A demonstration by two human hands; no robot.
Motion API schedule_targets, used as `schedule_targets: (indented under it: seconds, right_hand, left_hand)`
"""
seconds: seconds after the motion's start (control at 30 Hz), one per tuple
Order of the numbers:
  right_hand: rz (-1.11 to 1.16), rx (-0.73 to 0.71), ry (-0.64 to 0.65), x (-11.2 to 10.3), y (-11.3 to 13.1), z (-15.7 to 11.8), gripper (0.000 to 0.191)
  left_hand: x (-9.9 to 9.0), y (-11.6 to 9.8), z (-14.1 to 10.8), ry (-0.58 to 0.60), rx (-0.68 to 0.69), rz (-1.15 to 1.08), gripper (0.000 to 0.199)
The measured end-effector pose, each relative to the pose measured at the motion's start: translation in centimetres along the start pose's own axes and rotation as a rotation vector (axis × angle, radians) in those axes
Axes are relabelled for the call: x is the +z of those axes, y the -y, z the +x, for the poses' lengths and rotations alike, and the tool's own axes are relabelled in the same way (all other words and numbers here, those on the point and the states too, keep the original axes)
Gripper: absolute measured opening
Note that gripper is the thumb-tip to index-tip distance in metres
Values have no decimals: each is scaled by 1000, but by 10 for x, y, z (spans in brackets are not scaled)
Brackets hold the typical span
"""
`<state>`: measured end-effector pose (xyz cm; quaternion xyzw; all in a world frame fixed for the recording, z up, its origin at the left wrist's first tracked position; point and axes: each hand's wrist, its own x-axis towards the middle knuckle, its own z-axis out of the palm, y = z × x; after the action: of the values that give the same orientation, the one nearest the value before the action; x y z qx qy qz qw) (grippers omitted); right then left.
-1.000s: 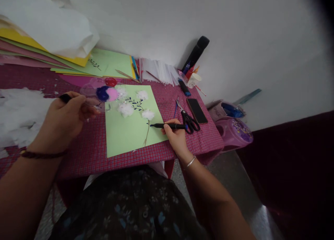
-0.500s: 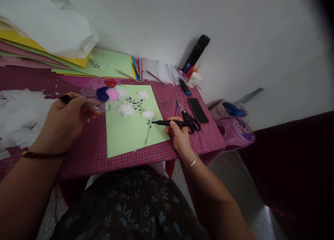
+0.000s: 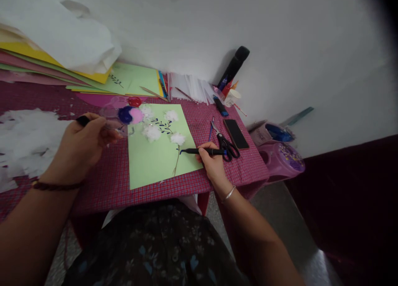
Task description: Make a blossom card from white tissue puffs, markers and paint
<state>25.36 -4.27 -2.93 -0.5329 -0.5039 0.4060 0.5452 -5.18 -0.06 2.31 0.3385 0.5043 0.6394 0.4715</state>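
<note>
My right hand [image 3: 211, 159] is closed around a black marker [image 3: 203, 151] with a blue end. The marker's tip touches the light green paper [image 3: 146, 165] just right of a thin drawn stem [image 3: 177, 161], where a small dark blue mark shows. Fluffy white cotton-like tufts [image 3: 178, 138] sit on the sheet, with a dark leafy sprig [image 3: 163, 125] between them. Raised left of the paper, my left hand [image 3: 83, 143] is closed on a short black piece [image 3: 82, 120] that looks like the marker's cap. Its fingertips are beside a clear palette [image 3: 110, 111] with blue, pink and red paint.
Scissors [image 3: 228, 147] and a phone [image 3: 236, 133] lie right of the paper. White torn pieces [image 3: 27, 140] are heaped at left. Behind stand stacked coloured sheets [image 3: 62, 76], white strips [image 3: 189, 86], paint bottles [image 3: 226, 88] and a black cylinder [image 3: 234, 64] against the wall.
The marker tip has moved slightly down along the stem, and a small blue mark shows at it. My left hand keeps nearly the same position. The view has shifted a little.
</note>
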Motion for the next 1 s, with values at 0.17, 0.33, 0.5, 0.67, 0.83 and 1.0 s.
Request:
schedule_targets:
  seconds: [0.17,0.33,0.5,0.67,0.83,1.0]
  right_hand:
    - [-16,16,1,3,5,-1,10]
    - [-34,24,-12,2,6,-1,9]
    - [-26,42,-9,2,4,-1,9]
    - [91,72,-35,1,3,2,13]
    - [235,105,-70,0,8,4,14]
    - [147,82,37,5,11,2,9]
  left_hand:
    - [0,1,0,12,-1,14,11]
    - [2,0,0,-6,-12,7,12]
    - [5,-5,-4,0,-21,19,12]
    - [3,-5,-4,12,-19,23,11]
    - [-2,2,1,10,-3,11,12]
    - [-4,5,3,30,15,-10,13]
